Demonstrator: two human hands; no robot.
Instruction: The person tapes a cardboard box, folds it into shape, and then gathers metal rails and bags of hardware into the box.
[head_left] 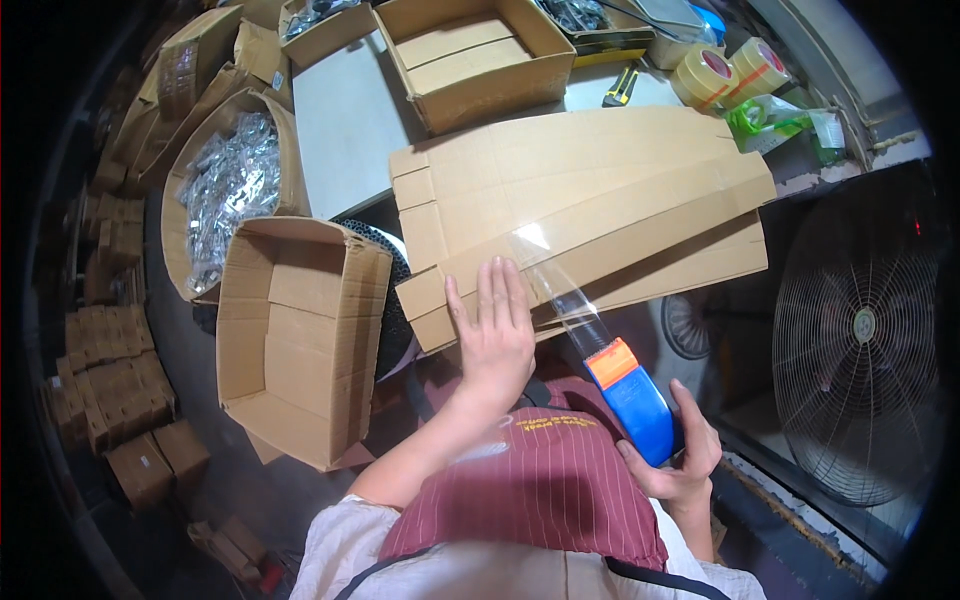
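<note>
My left hand point(495, 325) lies flat on the near flap of a folded cardboard sheet point(580, 160), its fingers stretched out. To the right, my right hand point(688, 455) grips a blue and orange tape dispenser point(643, 405) by its body. A strip of clear tape point(552, 278) runs from the dispenser up to the flap and is stuck there, just right of my left fingertips. Between the cardboard edge and the dispenser the strip hangs free, stretched out.
An open cardboard box point(300, 340) stands at the left, before a larger box of plastic-wrapped parts point(235, 190). Another open box point(480, 70), a yellow-black utility knife point(621, 87) and tape rolls point(703, 77) are at the back. A large fan point(860, 325) stands right.
</note>
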